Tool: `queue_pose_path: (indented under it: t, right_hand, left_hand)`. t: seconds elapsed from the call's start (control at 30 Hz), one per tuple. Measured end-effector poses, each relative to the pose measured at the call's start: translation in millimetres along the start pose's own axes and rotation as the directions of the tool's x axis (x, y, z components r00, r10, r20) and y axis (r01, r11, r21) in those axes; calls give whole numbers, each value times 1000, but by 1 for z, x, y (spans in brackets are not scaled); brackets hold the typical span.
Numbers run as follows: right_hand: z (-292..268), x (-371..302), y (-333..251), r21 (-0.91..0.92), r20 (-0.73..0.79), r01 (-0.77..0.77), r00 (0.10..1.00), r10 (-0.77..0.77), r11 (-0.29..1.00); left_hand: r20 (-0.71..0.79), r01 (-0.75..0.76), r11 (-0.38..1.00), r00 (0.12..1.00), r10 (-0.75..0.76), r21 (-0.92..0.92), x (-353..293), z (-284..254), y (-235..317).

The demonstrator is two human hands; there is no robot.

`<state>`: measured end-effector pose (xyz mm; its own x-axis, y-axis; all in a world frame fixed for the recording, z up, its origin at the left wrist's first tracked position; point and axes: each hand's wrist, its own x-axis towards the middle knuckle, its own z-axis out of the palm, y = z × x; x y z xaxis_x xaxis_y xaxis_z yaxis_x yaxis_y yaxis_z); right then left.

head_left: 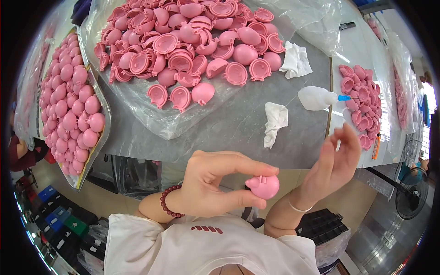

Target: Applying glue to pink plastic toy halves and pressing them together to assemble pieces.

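My left hand (215,181) pinches a small pink plastic ball (266,187) between thumb and forefinger, just off the table's near edge. The ball looks closed, with a small hinge-like lug on its upper side and a rounded knob at its left. To the right, my right hand (337,158) is raised with its fingers loosely bent and the thumb apart; I see nothing held in it. Beyond that hand, a white squeeze bottle (316,98) with a blue needle tip lies on its side. A crumpled white tissue (276,123) lies between the bottle and my left hand.
Many pink half shells (183,41) are heaped on clear plastic sheeting (167,126) across the grey table (220,133). A tray (104,119) of pink balls stands at left. More pink pieces (362,101), an orange tube (376,146) and a black fan (411,192) are at right.
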<state>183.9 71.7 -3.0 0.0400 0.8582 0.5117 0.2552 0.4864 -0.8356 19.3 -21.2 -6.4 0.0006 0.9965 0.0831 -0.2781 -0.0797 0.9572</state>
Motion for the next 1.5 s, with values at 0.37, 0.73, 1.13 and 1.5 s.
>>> queue_pose_path:
  t: [0.37, 0.73, 1.13, 1.5]
  right_hand:
    - [15, 28, 14, -334, 242, -152, 940, 241, 930]
    - [11, -1, -1, 205, 277, -284, 935, 223, 937]
    - [0, -3, 9, 95, 255, -197, 952, 167, 976]
    - [1, -5, 2, 108, 331, -220, 928, 174, 969]
  left_hand:
    - [116, 237, 685, 969, -219, -689, -4, 4, -2]
    - [179, 295, 641, 954, -241, -708, -6, -1, 1]
    - [-311, 244, 192, 735, 603, 951, -21, -93, 64]
    - [-215, 127, 209, 850, 480, 970, 1, -83, 57]
